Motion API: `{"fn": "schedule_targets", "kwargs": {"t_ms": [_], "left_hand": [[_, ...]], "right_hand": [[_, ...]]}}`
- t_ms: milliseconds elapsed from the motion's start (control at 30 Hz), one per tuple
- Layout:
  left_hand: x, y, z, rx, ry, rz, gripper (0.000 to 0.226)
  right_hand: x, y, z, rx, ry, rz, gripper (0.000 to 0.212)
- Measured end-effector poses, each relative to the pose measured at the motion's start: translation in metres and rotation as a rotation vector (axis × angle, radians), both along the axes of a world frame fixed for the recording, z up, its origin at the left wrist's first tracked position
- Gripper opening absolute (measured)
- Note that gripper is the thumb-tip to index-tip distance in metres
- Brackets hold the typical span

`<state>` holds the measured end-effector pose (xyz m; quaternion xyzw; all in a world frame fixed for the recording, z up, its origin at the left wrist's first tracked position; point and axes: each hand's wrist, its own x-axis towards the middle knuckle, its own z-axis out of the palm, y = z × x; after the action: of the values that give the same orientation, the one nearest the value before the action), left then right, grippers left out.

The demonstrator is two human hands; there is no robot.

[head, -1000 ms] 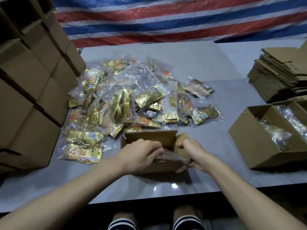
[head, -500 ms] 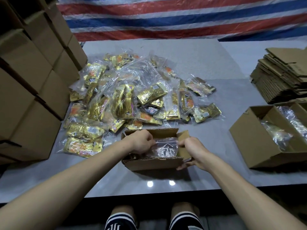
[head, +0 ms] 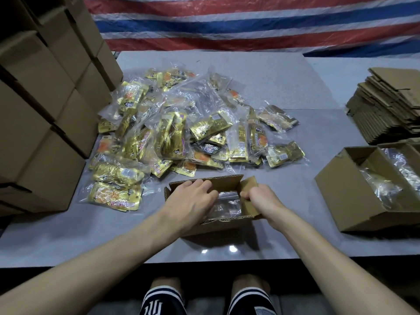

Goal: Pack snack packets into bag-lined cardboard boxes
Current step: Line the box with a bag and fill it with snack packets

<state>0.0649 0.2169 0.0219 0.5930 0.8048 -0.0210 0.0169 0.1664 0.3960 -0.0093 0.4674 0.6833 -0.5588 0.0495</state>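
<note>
Snack packets lie in a loose gold heap on the grey table, just behind the small cardboard box I am working on; none is in that box yet as far as I can see. Inside it sits a clear bag, crumpled and only partly spread. My left hand lies palm down over the box's left half, fingers stretched loosely to the far wall, thumb hidden. My right hand is curled at the right side flap and seems to pinch the bag's edge there.

I judge this to be the lining step: the bag needs opening out and seating against the walls before anything goes in. Next I would pull the mouth wide, fold it over the rim, then reach forward to the heap for packets.

To the right stands a second open box with plastic in it, flat cartons stacked behind it. Closed boxes tower on the left.
</note>
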Motion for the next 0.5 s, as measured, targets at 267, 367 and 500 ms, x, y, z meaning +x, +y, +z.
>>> {"fn": "schedule_targets", "kwargs": {"t_ms": [267,367,500], "left_hand": [[0.015,-0.019,-0.004,-0.272,-0.134,0.014,0.044],[0.018,-0.008,-0.008,-0.219,-0.087,0.018,0.027],[0.020,0.007,-0.011,-0.080,-0.057,-0.011,0.042]], "right_hand": [[-0.002,-0.010,0.005,0.125,0.016,0.050,0.017],[0.007,-0.012,0.004,0.130,0.015,0.036,0.020],[0.028,-0.004,0.001,0.147,-0.009,-0.091,0.032]]}}
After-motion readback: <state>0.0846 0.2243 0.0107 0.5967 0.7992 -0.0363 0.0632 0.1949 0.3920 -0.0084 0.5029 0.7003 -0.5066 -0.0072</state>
